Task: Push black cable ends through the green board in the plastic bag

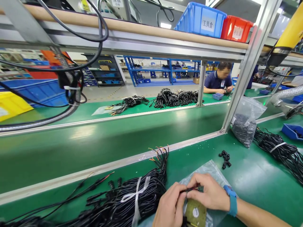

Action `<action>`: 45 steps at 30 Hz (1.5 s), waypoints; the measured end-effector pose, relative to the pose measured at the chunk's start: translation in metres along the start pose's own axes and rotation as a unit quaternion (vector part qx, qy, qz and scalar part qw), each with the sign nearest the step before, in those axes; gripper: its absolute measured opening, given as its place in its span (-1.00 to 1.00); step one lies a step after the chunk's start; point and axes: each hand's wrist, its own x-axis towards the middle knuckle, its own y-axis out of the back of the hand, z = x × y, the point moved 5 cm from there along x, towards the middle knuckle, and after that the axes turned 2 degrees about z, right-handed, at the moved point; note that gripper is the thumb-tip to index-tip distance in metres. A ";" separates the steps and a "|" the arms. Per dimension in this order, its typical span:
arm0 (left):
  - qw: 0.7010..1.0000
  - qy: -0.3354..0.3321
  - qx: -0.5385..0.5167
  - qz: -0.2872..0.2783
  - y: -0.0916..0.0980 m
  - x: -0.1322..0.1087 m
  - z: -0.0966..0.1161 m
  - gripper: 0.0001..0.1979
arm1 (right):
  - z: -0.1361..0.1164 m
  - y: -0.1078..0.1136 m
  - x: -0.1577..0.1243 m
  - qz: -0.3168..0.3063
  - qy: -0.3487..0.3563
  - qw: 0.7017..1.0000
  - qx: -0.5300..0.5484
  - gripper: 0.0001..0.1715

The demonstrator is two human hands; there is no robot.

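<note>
My left hand [169, 206] and my right hand [209, 194] meet at the bottom of the view, both pinched on a thin black wire [190, 189] with a small connector end between the fingertips. They hover over a clear plastic bag [208, 170] lying on the green table, with a small olive pad bearing a white sticker [195, 212] beneath them. My right wrist wears a blue band [232, 200]. A tied bundle of black cables [132, 198] with bare orange-tipped ends lies just left of my left hand.
A few small black connectors [225, 158] lie loose beyond the bag. A bag of black parts [245, 126] leans on the aluminium post, with more cable bundles [281, 151] to the right. Across the green conveyor [106, 138] a person [219, 82] works among cable piles. Blue and red bins [201, 19] sit overhead.
</note>
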 end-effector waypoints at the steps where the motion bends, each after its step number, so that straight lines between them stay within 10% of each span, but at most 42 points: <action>1: 1.000 0.007 -0.009 0.004 0.001 0.001 0.000 -0.85 | 0.000 0.002 0.002 -0.001 -0.013 1.000 0.012 -0.90; 15: 0.995 0.090 -0.032 0.012 -0.006 -0.006 -0.001 -0.72 | 0.002 0.003 -0.009 -0.074 0.039 0.996 -0.024 -0.87; 27: 0.996 0.078 -0.011 -0.043 -0.009 -0.005 0.000 -0.76 | -0.003 0.001 -0.009 -0.099 0.040 0.992 -0.070 -0.89; 45: 0.999 0.029 -0.005 0.018 -0.007 -0.010 0.003 -0.81 | 0.007 0.007 -0.004 -0.097 -0.037 0.992 0.075 -0.90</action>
